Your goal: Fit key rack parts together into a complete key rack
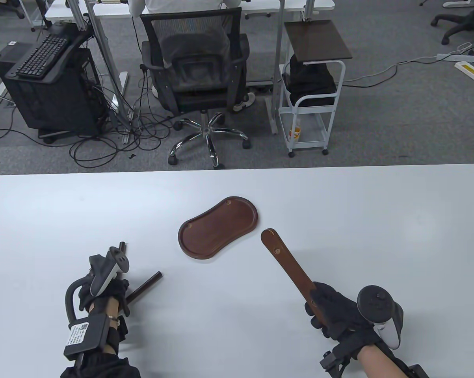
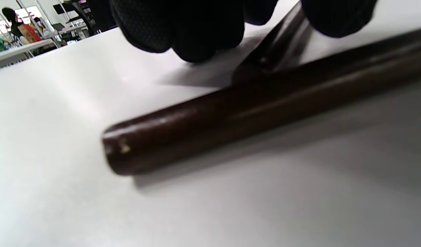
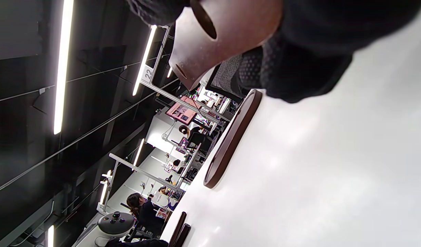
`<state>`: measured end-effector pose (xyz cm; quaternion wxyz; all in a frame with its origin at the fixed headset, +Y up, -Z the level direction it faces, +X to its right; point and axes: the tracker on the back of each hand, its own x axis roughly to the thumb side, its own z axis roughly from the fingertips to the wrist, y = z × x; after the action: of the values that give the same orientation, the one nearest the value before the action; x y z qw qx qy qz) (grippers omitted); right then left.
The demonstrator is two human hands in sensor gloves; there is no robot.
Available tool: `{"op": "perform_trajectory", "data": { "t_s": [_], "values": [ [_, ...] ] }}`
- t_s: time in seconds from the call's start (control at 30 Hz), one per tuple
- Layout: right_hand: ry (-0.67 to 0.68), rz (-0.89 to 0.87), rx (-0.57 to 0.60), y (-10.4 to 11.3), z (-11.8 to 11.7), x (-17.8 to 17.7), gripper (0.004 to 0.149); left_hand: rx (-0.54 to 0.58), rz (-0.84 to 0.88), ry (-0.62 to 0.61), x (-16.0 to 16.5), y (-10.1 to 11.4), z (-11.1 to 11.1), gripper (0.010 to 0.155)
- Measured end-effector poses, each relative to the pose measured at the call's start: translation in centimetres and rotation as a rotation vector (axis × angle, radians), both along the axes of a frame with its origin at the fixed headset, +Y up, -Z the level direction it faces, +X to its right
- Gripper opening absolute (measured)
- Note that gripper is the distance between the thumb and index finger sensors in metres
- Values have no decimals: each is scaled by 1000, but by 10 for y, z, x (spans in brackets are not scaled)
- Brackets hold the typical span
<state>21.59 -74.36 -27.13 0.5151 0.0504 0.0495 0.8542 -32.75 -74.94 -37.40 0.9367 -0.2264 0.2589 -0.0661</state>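
Tray (image 1: 218, 228), the kidney-shaped wooden base of the rack, lies flat near the table's (image 1: 339, 204) middle, with a small hole at each end. In your right wrist view you see it only edge-on as a dark rim (image 3: 231, 137), its far end cut off by your glove.

Your right hand (image 1: 335, 311), at about 4 o'clock from the tray, grips the near end of the slat (image 1: 288, 264); the slat points toward 11 o'clock, its rounded tip near the tray's right end but apart from it. One hole shows near that tip. The gripped end is hidden in your fingers in the table view; the right wrist view shows it up close (image 3: 227, 34), blurred, with a hole and a slot, black fingers (image 3: 299, 61) wrapped round it.

Your left hand (image 1: 106, 293) rests at about 8 o'clock from the tray, mostly covered by its tracker (image 1: 106, 271). A dowel (image 1: 146, 286) sticks out from under it toward 2 o'clock, lying on the table. A second dowel's tip (image 1: 122, 246) shows beyond the tracker. The left wrist view shows the near dowel (image 2: 258, 103) lying across the frame and the other (image 2: 282, 41) behind it, out of focus, running up under your fingertips (image 2: 193, 31). You cannot tell from these views whether those fingers pinch that dowel or only rest on it.
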Motion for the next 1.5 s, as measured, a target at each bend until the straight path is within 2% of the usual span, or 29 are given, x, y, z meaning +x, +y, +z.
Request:
{"op": "perform_trajectory", "data": {
  "t_s": [0.1,0.7,0.87,1.03,1.2,1.3,1.5],
  "values": [
    [-3,0,-1,0,0,1,61,-22,-75,-42,2,-1,-3,67],
    [-14,7,-13,-1,-1,1,61,-74,-99,3,-22,-2,-16,51],
    [-11,9,-14,-2,-1,1,61,-105,-165,-58,-22,-4,-14,50],
    [-7,10,-16,-3,-2,1,61,-8,-164,-45,-28,2,-6,50],
    [-4,5,-22,-4,-2,-1,61,101,-206,-101,-25,19,5,50],
    [-2,10,-20,-4,-2,-1,61,204,-122,-167,-7,33,13,49],
    [-10,11,-8,-3,-1,-2,61,355,-32,-366,49,62,35,49]
  ]
}}
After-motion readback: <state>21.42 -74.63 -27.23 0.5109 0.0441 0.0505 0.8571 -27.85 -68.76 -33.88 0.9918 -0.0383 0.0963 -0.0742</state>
